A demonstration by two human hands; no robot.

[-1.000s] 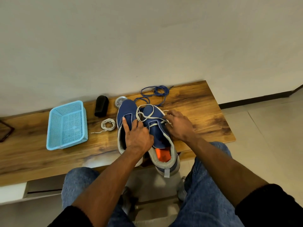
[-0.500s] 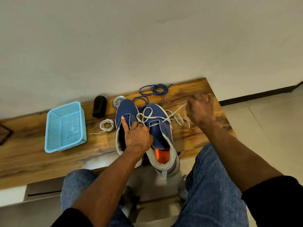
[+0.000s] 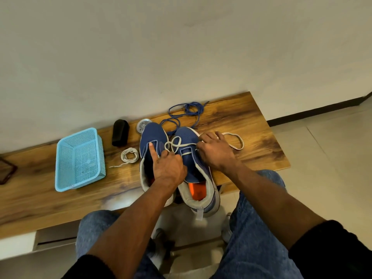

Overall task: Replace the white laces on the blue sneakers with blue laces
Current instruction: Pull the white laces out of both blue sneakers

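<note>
Two blue sneakers stand side by side on the wooden bench (image 3: 251, 125), toes toward the wall. The left sneaker (image 3: 154, 135) has no lace. My left hand (image 3: 168, 168) rests on both shoes with its index finger stretched along the left tongue. The right sneaker (image 3: 186, 137) still carries a loose white lace (image 3: 177, 144); a loop of that lace lies on the wood to the right. My right hand (image 3: 214, 152) sits on the right sneaker's eyelets, fingers curled at the lace. Blue laces (image 3: 187, 111) lie tangled behind the toes. A coiled white lace (image 3: 129, 155) lies left of the shoes.
A light blue mesh basket (image 3: 80, 160) stands on the bench's left part. A black oblong object (image 3: 120, 132) and a small round tin (image 3: 143, 124) sit near the wall. A dark frame (image 3: 6, 172) shows at the far left edge. My knees in jeans are below the bench.
My right hand pulled a length of white lace out to the right, then came back onto the right sneaker's eyelets. The left hand stayed put.
</note>
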